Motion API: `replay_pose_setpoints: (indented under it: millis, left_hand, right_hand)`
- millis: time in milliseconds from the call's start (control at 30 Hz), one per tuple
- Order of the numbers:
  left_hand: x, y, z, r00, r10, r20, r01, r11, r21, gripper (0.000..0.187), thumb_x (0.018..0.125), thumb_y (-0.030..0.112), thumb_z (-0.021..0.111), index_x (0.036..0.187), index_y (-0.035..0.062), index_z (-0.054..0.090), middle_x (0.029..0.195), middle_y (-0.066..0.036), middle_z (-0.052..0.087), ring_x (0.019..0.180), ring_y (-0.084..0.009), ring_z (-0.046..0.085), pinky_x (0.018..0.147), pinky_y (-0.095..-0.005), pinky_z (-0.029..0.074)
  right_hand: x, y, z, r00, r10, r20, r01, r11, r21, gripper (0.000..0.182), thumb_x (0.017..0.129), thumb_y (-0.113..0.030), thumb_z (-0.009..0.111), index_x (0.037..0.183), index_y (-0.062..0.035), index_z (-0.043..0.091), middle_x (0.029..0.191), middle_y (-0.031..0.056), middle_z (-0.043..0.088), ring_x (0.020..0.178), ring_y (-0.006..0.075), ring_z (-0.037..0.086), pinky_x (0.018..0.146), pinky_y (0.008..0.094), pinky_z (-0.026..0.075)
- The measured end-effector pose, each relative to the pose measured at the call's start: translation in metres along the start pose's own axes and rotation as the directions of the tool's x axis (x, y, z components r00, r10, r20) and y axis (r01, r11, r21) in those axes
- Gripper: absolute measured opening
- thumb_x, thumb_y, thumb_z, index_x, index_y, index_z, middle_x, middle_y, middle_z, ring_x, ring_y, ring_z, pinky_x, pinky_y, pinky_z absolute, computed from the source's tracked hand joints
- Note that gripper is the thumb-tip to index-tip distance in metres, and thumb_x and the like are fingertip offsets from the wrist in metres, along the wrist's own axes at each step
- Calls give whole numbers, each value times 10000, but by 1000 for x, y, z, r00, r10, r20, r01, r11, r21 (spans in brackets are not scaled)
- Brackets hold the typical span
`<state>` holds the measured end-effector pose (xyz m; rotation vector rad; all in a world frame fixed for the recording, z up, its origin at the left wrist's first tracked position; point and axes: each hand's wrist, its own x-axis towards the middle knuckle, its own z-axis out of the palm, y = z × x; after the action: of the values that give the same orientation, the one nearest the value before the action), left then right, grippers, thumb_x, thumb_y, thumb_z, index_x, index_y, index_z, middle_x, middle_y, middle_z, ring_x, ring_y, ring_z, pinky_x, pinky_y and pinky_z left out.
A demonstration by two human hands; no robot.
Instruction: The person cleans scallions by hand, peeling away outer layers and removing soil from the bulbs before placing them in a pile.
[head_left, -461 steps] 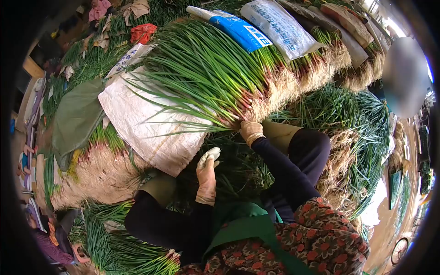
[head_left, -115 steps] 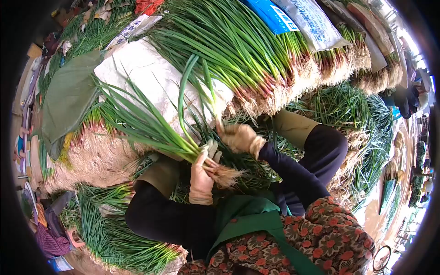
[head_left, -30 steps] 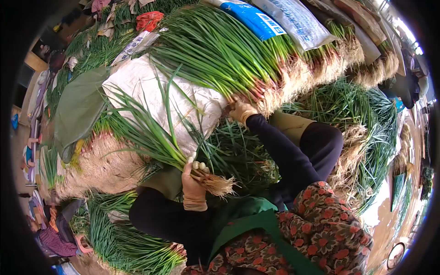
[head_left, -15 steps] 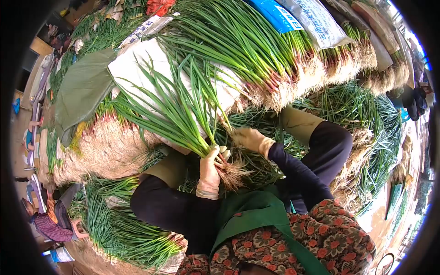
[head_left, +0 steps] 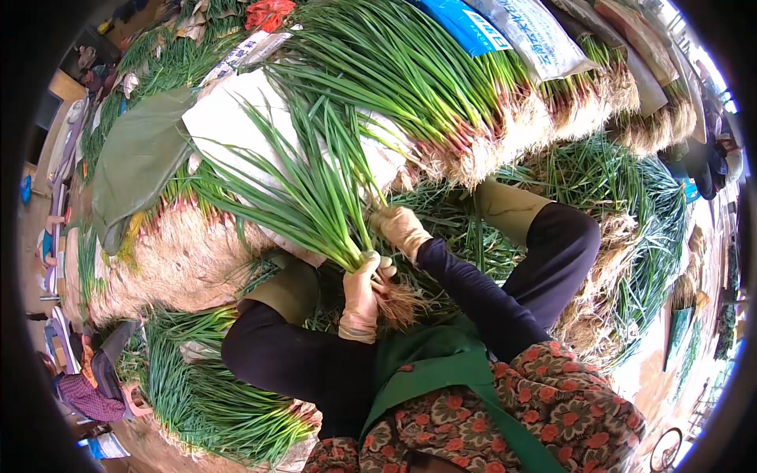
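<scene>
My left hand (head_left: 363, 293), in a pale glove, is wrapped round a bunch of green onions (head_left: 315, 217) just above the roots. Their long leaves fan up and left over a white sheet (head_left: 240, 114), and the tangled roots hang out to the right below the fingers. Close beside the bunch, my gloved right hand (head_left: 400, 230) is closed on the lower part of a separate green onion (head_left: 364, 169). Its fingertips are partly hidden, and its root end does not show clearly.
Stacked green onions (head_left: 394, 71) lie ahead, roots toward me, partly under printed bags (head_left: 536, 39). A rooty pile (head_left: 189, 252) stands left beside a green tarp (head_left: 138, 165). More onions (head_left: 229, 394) lie lower left. Loose leaves (head_left: 441, 205) cover the ground between my knees.
My right hand has moved left, nearer to the bunch, with the single green onion. The left hand keeps its hold in nearly the same place.
</scene>
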<state>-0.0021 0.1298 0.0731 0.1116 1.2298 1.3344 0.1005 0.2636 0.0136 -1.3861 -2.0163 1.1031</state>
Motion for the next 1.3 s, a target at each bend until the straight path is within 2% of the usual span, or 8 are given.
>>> replay_pose_setpoints:
  millis: [200,300,567,700,833,900,1033,1300]
  left_hand:
    - [-6,0,-3,1000,6,-28,-3,995,96,167,848,133,615,963,15,587,765,-96,632,592,-169,628,390,-227,408]
    - [2,1,-2,999,42,11,-43,979,201,176,841,130,616,960,2,599,747,-86,622,579,-150,623,374,-214,399]
    - [-8,15,3,944,294,-150,-288,956,62,216,812,62,629,999,-34,579,800,-148,655,584,-175,611,479,-255,505]
    - [16,11,-29,961,275,-31,-277,951,-137,274,843,102,576,1087,-24,571,984,-142,655,611,-118,554,540,-261,468]
    - [8,15,-17,988,130,89,-84,911,-404,280,888,131,548,1145,20,567,861,-29,604,591,-81,472,604,-259,443]
    - [12,13,-21,996,40,82,-8,934,-356,287,908,164,547,1174,56,559,738,19,508,598,-78,460,633,-261,448]
    - [6,16,-13,998,36,49,-24,977,-213,337,915,195,538,1209,31,519,851,-12,572,731,-101,556,683,-295,477]
    - [9,15,-9,987,149,63,-152,987,45,294,886,220,566,1082,2,579,720,-60,630,540,-139,598,488,-230,488]
  right_hand:
    - [11,11,-20,915,-269,302,108,882,459,287,929,-258,528,979,9,619,810,117,660,579,161,583,533,298,467]
    - [-14,-58,-28,960,58,275,7,973,-232,342,887,-330,545,1005,-16,612,967,189,632,811,343,615,744,403,493]
    - [-26,-8,-11,983,182,39,-162,940,-299,380,858,-344,526,1147,-100,557,914,165,659,781,355,639,708,436,512]
    - [-64,35,-13,627,-190,756,528,816,-233,348,844,-314,577,1120,-103,583,951,117,678,782,349,650,770,451,513]
    - [-18,44,-39,833,-75,548,404,759,-510,321,870,-319,544,1082,-85,603,1091,142,633,996,299,606,791,410,502]
    - [-10,22,-58,973,231,31,-215,942,-258,334,874,-341,538,1054,-71,614,1040,155,649,972,289,616,781,410,499]
    - [0,37,-31,918,294,267,-145,873,-466,410,846,-429,554,1021,-69,639,878,165,663,877,314,629,785,405,490]
    - [-48,-25,-34,814,-513,273,579,752,-315,131,856,-213,514,901,-133,607,729,68,624,664,234,636,585,361,503]
